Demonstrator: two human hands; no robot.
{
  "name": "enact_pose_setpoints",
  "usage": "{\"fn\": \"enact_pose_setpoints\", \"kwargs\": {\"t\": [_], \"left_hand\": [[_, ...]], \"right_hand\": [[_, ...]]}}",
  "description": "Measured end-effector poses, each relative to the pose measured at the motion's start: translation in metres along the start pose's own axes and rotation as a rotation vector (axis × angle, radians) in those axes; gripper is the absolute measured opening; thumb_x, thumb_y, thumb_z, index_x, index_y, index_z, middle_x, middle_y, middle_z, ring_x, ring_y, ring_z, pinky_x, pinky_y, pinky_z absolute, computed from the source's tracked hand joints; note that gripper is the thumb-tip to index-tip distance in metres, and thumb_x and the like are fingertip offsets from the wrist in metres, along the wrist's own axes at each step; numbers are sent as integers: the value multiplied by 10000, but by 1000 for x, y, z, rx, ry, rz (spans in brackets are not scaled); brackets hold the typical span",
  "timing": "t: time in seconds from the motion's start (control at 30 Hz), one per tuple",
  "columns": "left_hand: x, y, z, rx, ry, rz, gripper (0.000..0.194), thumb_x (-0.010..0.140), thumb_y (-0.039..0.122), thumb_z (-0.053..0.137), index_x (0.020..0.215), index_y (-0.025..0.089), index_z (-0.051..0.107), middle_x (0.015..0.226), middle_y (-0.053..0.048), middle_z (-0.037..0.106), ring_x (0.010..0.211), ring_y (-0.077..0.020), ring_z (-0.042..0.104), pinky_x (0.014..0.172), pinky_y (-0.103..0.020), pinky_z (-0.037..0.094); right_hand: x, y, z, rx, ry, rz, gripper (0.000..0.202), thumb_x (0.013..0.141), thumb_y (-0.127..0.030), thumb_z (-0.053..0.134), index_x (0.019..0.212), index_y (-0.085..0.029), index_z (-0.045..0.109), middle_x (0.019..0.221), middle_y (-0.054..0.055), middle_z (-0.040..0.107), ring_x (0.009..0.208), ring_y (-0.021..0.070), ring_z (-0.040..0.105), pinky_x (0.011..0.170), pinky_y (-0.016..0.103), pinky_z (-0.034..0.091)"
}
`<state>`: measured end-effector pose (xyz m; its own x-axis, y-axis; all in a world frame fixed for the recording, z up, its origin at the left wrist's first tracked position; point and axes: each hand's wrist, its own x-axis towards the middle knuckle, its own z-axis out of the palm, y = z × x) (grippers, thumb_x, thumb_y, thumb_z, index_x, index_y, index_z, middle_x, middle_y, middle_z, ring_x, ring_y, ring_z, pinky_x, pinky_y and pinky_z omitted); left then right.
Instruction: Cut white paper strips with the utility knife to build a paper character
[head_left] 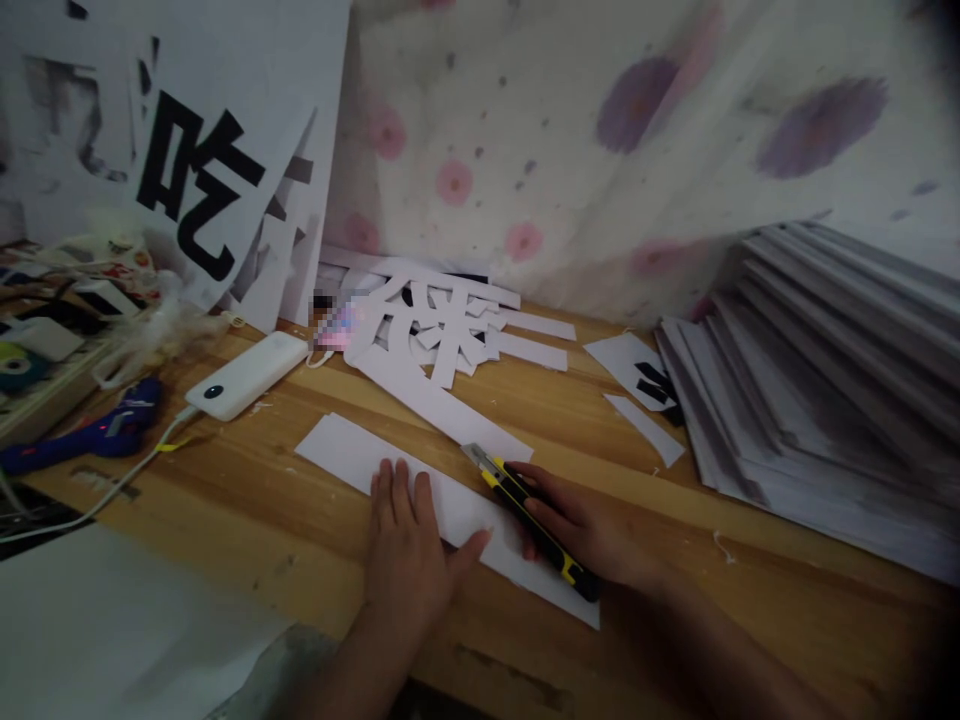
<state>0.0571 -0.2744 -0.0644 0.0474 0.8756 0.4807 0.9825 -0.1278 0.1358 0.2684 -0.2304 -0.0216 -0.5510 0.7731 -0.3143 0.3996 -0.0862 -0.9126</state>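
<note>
A long white paper strip (pixel 341 450) lies slantwise on the wooden table. My left hand (pixel 409 540) presses flat on it, fingers stretched out and thumb spread to the right. In my right hand (pixel 570 520) is a black and yellow utility knife (pixel 536 520), gripped along its handle. Its metal tip points up and left, close to the strip's far edge and the end of another white strip (pixel 457 405) beyond. Whether the blade touches either strip I cannot tell. Past them lies a heap of cut white paper pieces (pixel 446 325).
A tall stack of white sheets (pixel 817 400) stands at right, with paper scraps (pixel 630 370) beside it. At left are a white power bank (pixel 247 375) with a cable, a blue glue gun (pixel 112 425) and a power strip (pixel 56 385). Printed sheets (pixel 199 180) lean behind.
</note>
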Motion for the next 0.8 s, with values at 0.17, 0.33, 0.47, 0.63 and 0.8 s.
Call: {"fn": "enact_pose_setpoints", "kwargs": {"t": [0.17,0.33,0.47,0.63,0.8], "left_hand": [[1,0,-1,-7,-12,-20,804,720,669,538,1119,-29,504,1226,-337,487,1266,-455,358,978,-589,379],[1,1,-2,-18,1,-10,788,712,653,565,1104,-27,503,1226,-342,473,1261,-460,360,979,-592,377],[0,1,-1,-46,9,-30,762,719,638,570,1119,-5,482,1243,-329,460,1271,-450,353,975,-604,378],[-1,1,0,-76,-24,-51,754,724,630,565,1138,7,468,1281,-326,436,1299,-445,318,988,-618,359],[-1,1,2,-78,-24,-79,777,681,638,605,1149,31,478,1287,-308,447,1292,-447,333,981,-609,371]], "right_hand": [[0,-8,-1,-77,-6,3,526,959,-472,308,1385,-165,273,758,18,619,662,157,592,648,321,491],[-1,-12,-2,-147,2,43,519,962,-457,302,1391,-168,280,718,9,637,661,157,585,641,307,472],[0,-8,-2,-133,-11,51,537,965,-463,291,1411,-169,248,729,12,643,667,159,590,649,312,475],[-1,-8,-1,-168,-1,42,521,970,-460,289,1407,-179,250,734,10,646,672,153,588,639,301,469],[-2,-11,1,-140,-3,52,522,960,-464,301,1396,-179,257,728,6,628,643,150,571,621,306,471]]}}
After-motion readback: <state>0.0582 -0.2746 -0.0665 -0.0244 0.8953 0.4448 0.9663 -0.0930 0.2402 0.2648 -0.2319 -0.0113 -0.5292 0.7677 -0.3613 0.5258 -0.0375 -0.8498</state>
